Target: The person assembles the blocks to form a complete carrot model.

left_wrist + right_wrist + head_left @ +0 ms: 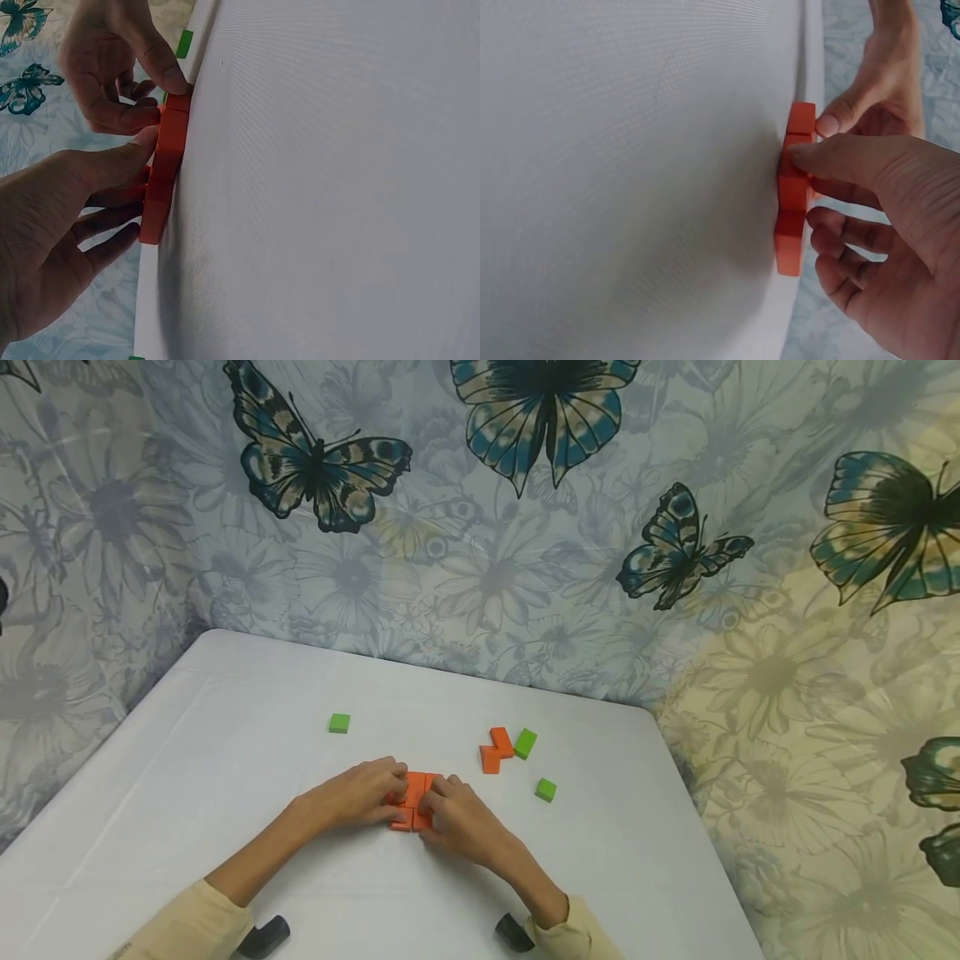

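Note:
Several orange blocks (415,790) lie flat and side by side in a compact group on the white table. My left hand (366,792) holds the group's left side, its thumb at the near edge and its fingers at the far left, partly hiding those blocks. From the right, my right hand (467,820) pinches a block of the same group. In the right wrist view, the right thumb (840,157) presses against the near face of an orange block (793,193). In the left wrist view, both hands meet along the row of orange blocks (171,139).
Beyond the right hand lie two loose orange blocks (491,760), with a green block (526,743) beside them. Another green block (546,790) sits nearer, and a green square block (340,723) lies at the far left. A butterfly-patterned wall covering (495,577) stands behind the table (600,860).

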